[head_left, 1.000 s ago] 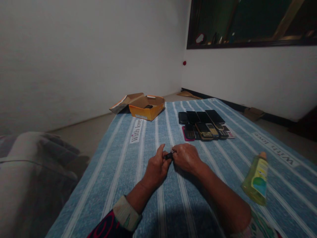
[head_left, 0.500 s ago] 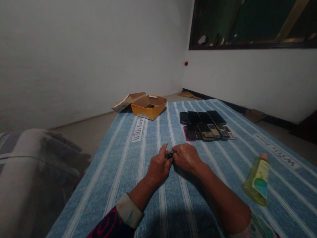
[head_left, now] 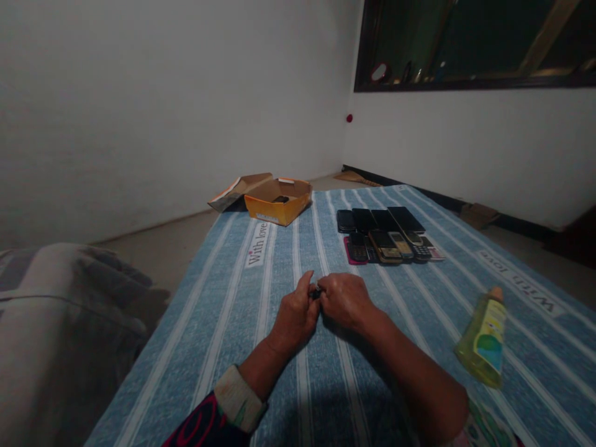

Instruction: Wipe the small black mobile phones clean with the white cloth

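Close together over the striped cloth, my left hand (head_left: pixel 297 312) and my right hand (head_left: pixel 346 299) both grip a small dark object (head_left: pixel 316 292). Most of it is hidden by the fingers, and its kind cannot be made out; a pale glint shows at its upper end. My left thumb points up beside it, while the right fingers are curled over its other side. Beyond my hands lie several mobile phones (head_left: pixel 385 246) in two rows, some with keypads and some with dark screens.
A blue striped cloth (head_left: pixel 223 347) covers the table. An orange cardboard box (head_left: pixel 274 213) with its lid open stands at the far left, a dark item inside. At right lies a bottle of yellow liquid (head_left: pixel 484 341). Grey fabric (head_left: pixel 69 335) rises at left.
My right hand has shifted slightly left and down, closer to my left hand, covering more of the small dark object. The phones, box and bottle stay in place.
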The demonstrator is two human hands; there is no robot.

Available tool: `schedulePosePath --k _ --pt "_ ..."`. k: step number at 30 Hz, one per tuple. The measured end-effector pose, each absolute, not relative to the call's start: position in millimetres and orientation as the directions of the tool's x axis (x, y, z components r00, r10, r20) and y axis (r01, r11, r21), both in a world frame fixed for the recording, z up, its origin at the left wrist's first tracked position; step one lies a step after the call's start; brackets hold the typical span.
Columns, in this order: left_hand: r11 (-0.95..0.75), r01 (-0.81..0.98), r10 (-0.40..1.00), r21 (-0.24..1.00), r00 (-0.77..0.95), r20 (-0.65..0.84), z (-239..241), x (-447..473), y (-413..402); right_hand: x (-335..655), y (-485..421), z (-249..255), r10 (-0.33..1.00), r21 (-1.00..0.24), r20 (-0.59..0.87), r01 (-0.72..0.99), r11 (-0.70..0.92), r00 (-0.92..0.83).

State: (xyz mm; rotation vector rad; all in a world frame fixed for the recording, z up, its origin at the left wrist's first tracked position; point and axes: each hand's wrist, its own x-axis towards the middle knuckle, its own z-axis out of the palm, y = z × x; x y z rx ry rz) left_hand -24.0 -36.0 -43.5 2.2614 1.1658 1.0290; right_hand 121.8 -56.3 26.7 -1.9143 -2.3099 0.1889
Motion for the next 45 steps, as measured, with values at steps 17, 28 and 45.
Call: schedulePosePath --k 17,28,45 --pt "-0.557 0.535 0.831 0.635 0.360 0.425 -45.3 -23.5 -34.3 137.0 -50.3 20.8 0.994 -0.198 0.063 0.975 0.100 -0.090" --pt "-0.568 0.546 0.823 0.615 0.361 0.439 -44.3 -24.7 -32.9 178.3 -27.0 5.7 0.991 -0.579 0.093 0.815 -0.021 0.091" --pt "-0.481 0.859 0.877 0.173 0.475 0.080 12.1 10.3 -25.6 195.3 -12.0 -24.5 0.990 -0.993 -0.118 0.023 -0.120 0.079"
